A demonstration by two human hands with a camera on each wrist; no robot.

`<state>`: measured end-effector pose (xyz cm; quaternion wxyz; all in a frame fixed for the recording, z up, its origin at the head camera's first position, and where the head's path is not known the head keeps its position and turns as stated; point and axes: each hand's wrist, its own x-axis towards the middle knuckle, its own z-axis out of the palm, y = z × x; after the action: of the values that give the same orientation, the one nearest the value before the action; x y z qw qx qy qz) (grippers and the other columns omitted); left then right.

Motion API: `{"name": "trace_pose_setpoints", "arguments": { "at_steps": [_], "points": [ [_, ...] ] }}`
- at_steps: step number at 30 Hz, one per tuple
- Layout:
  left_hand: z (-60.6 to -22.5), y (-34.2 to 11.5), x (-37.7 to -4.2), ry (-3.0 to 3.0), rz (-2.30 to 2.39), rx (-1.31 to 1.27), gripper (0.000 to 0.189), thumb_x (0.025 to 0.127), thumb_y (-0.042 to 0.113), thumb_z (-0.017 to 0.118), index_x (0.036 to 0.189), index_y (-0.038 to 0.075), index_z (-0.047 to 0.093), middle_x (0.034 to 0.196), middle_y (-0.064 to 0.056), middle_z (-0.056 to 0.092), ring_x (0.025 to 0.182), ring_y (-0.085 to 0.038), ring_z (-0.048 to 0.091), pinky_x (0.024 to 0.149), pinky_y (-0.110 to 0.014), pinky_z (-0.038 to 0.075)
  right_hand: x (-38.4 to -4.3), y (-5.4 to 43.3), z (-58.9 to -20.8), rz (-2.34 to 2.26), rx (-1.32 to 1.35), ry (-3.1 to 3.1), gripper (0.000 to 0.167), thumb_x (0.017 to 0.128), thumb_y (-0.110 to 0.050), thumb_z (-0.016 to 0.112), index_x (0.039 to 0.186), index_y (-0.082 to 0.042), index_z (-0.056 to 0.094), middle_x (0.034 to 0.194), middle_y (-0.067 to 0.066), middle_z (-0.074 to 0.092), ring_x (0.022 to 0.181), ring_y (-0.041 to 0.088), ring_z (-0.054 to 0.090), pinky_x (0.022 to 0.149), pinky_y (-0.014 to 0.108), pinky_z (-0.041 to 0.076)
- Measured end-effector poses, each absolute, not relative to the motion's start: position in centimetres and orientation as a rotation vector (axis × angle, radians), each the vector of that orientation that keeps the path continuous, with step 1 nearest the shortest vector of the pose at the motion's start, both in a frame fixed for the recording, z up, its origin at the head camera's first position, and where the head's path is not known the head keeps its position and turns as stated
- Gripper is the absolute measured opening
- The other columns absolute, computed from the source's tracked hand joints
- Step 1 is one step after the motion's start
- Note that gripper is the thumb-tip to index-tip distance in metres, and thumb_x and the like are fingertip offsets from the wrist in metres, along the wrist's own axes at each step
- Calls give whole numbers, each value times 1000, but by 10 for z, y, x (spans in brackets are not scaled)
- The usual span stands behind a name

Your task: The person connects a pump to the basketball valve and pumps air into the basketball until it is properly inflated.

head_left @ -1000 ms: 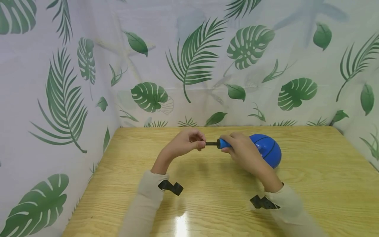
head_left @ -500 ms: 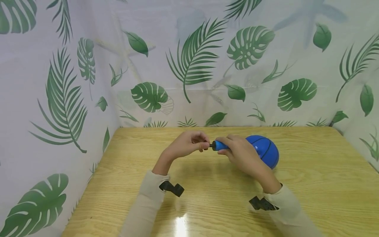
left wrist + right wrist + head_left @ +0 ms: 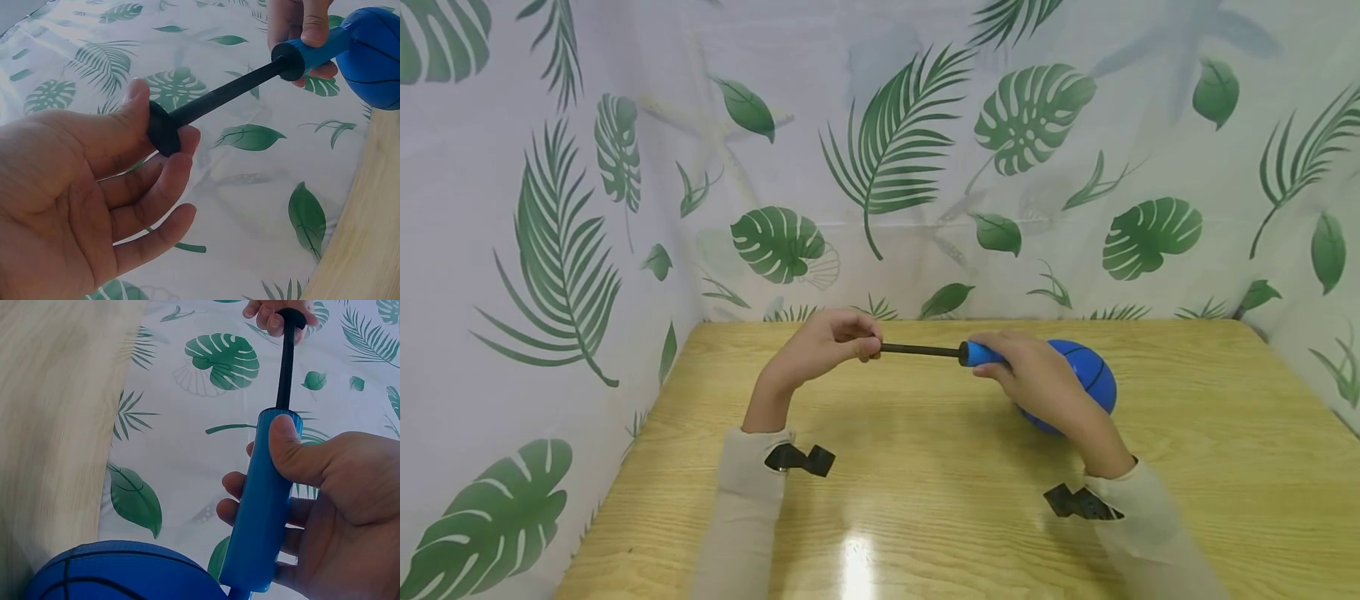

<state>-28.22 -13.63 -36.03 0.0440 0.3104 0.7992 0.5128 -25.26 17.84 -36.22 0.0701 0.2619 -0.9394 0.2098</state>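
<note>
A small hand pump with a blue barrel is gripped by my right hand, the fingers curled round the barrel. Its black rod is drawn far out to the left. At the rod's end, my left hand pinches the black handle between thumb and fingers. On the other end of the pump sits a blue ball with black lines, partly hidden behind my right hand in the head view. Where the pump meets the ball is only partly visible in the right wrist view.
A wooden table spreads beneath both hands. Behind it and to the left hangs a white cloth printed with green leaves. Each sleeved forearm bears a black wrist mount.
The rod first slid in, bringing my left hand close to the barrel. Now my left hand has moved left and the rod is out long. The ball and right hand shifted slightly right.
</note>
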Motion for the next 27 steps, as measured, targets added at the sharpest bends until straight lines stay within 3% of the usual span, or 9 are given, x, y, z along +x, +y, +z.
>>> {"name": "trace_pose_setpoints", "arguments": {
  "at_steps": [11,19,27],
  "points": [
    [-366,-117,-282,2384,1539,925,7,99,7,66,101,1,67,91,-10,68,81,-18,66,77,-32,57,-253,169,-369,608,839,-2750,39,95,-12,72,131,0,65,113,18,72,105,38,68,87,52,57],
    [-383,-85,-282,2325,1475,978,8,101,6,63,104,-1,64,94,-14,67,79,-17,66,75,-28,58,-249,152,-379,503,890,-2661,32,90,-13,77,120,-2,71,94,11,69,82,24,64,71,39,53],
    [-389,-72,-282,2358,1431,997,10,101,10,63,105,1,65,95,-14,66,81,-13,64,74,-27,59,-247,153,-379,463,896,-2659,32,90,-14,77,120,-4,71,93,9,68,79,23,64,70,40,53]
  ]
}}
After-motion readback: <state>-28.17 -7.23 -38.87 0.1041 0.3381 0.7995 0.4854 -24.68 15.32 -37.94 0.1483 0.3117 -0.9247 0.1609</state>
